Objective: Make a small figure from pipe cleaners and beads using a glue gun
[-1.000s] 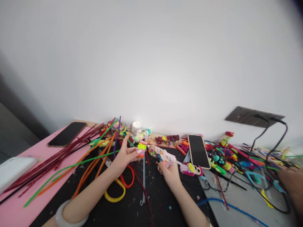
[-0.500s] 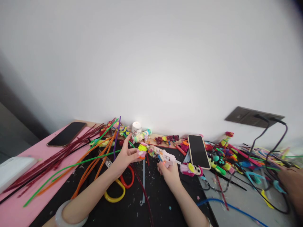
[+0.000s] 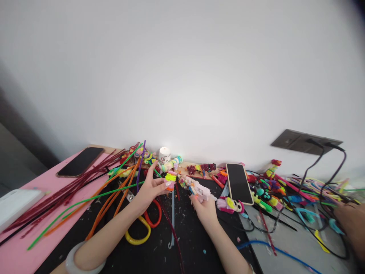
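Observation:
My left hand (image 3: 153, 189) pinches a small pipe-cleaner craft (image 3: 170, 177) in fluffy yellow, pink and orange between thumb and fingers, with the index finger raised. My right hand (image 3: 203, 207) is wrapped round a white hot glue gun (image 3: 203, 191), whose front end points left at the craft. Colourful residue covers that front end, and a pale glue stick shows at its rear. A narrow gap appears between gun and craft. Below my left forearm lie scissors (image 3: 137, 241) with yellow and red handles. A pink and yellow pipe-cleaner figure (image 3: 228, 204) lies right of the glue gun.
Long red pipe cleaners (image 3: 76, 186) and orange and green ones spread across the left. A dark phone (image 3: 80, 161) lies on the pink mat; a white-framed phone (image 3: 239, 183) leans at right. Cables run from the wall socket (image 3: 305, 144). Another person's hand (image 3: 352, 219) is at far right.
The glue gun has tilted slightly, and its front end now sits a bit farther from the craft. My left hand has shifted slightly left, still pinching the craft.

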`<state>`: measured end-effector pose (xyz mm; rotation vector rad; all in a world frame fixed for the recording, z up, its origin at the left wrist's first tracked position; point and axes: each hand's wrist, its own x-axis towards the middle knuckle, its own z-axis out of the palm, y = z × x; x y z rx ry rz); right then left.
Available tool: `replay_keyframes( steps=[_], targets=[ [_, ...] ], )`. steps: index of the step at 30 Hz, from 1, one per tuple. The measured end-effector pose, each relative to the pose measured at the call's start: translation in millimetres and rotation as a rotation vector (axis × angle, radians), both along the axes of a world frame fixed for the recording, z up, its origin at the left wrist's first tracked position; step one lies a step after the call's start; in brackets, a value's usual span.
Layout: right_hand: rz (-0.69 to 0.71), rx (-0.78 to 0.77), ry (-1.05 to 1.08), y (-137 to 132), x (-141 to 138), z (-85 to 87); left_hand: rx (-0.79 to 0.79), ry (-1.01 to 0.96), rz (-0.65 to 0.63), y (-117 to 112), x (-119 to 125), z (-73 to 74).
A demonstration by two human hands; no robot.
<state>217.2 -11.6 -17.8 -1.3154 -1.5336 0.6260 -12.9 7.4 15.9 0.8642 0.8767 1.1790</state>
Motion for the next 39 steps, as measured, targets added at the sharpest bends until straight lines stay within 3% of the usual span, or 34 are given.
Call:
replay_keyframes(
  steps=[3,7,10,12,15,18,21,24,32,36,39],
  targets=[
    [-0.024,0.036,-0.111,1.0,4.7,-2.8,0.026,-0.001,0.036,4.1,-0.9,-1.9],
    [-0.135,0.035,-0.448,2.6,9.3,-9.5,0.083,0.02,0.115,7.3,-1.0,-0.3],
    [-0.207,0.024,-0.669,3.0,9.0,-14.3,0.109,0.029,0.118,6.7,0.1,0.1],
    [-0.248,0.053,-0.708,2.0,7.4,-15.2,0.107,0.038,0.081,4.9,1.6,-0.9],
    [-0.205,0.172,-0.581,-1.3,4.0,-11.8,0.079,0.014,-0.025,-0.1,4.7,-3.0],
    [0.023,0.252,-0.332,-5.4,-0.9,-6.0,0.059,-0.031,-0.172,-7.1,8.5,-4.4],
    [0.206,0.211,-0.11,-8.4,-6.7,-1.3,0.051,-0.047,-0.288,-13.3,12.0,-5.4],
    [0.29,0.141,0.027,-9.4,-10.7,2.2,0.04,-0.056,-0.342,-16.7,14.4,-5.9],
    [0.344,-0.102,0.404,-9.7,-12.7,5.1,-0.082,-0.084,-0.36,-11.3,7.2,-2.0],
    [0.294,-0.191,0.672,-9.0,-12.1,5.1,-0.15,-0.157,-0.229,-0.2,-4.7,2.5],
    [0.278,-0.189,0.752,-6.6,-10.5,8.0,-0.184,-0.187,-0.161,5.6,-9.5,4.7]
  ],
)
